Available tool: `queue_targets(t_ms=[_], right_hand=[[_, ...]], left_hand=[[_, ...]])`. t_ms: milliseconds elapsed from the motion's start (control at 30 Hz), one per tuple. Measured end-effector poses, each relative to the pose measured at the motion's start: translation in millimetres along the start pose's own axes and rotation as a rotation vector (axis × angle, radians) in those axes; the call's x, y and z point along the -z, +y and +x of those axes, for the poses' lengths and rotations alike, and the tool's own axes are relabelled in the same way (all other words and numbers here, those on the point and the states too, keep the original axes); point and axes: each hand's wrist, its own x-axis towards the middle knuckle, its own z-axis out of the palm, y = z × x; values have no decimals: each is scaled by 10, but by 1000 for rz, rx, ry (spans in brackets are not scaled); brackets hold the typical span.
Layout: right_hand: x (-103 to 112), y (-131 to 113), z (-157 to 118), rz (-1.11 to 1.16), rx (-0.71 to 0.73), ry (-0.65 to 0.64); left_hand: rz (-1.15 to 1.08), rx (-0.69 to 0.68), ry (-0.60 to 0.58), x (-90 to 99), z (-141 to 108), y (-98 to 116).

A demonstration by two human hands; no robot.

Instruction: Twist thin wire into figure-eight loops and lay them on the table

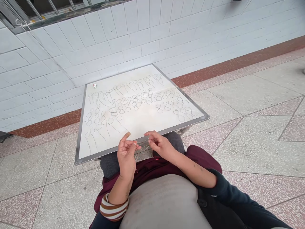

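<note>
Close to my lap, just in front of the table's near edge, my left hand (126,154) pinches a thin wire (144,149) between thumb and fingers. One fingertip of this hand has a tan covering (128,134). The wire bends in a loose curve across the gap to my right hand (162,147), whose thumb and fingers close on its other side. The wire is very fine, so its full shape is hard to make out. Beyond my hands, several wire pieces lie on the white tabletop (145,122), among them figure-eight loops (160,108) and single loops with long tails (111,121).
The table has a grey metal rim (100,155) and stands against a white tiled wall (119,41). A small white and red item (95,86) lies at its far left corner. Speckled stone floor (250,140) surrounds it. A barred window (47,8) is at upper left.
</note>
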Motion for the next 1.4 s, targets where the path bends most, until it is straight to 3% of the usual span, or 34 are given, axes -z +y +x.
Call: queue_targets(t_ms=[133, 300, 467, 867, 1067, 1167, 1267, 1400], right_hand=[[-48, 28, -30, -138, 41, 38], [-65, -2, -61, -596, 348, 54], [-98, -49, -84, -840, 538, -106], [-312, 51, -179, -859, 291, -135], [-406, -19, -211, -605, 157, -245], [-377, -4, -230, -540, 161, -325], [-257, 6, -219, -625, 246, -398], [-94, -96, -126, -846, 369, -240]], left_hand=[[10, -53, 49, 2, 19, 60], [60, -75, 65, 23, 15, 64], [51, -59, 53, 34, 11, 39], [-36, -175, 167, 98, 90, 168], [-44, -222, 204, 107, 126, 179], [-37, -215, 223, 124, 133, 160], [9, -225, 231, 150, 139, 144], [107, -230, 192, 140, 123, 112]])
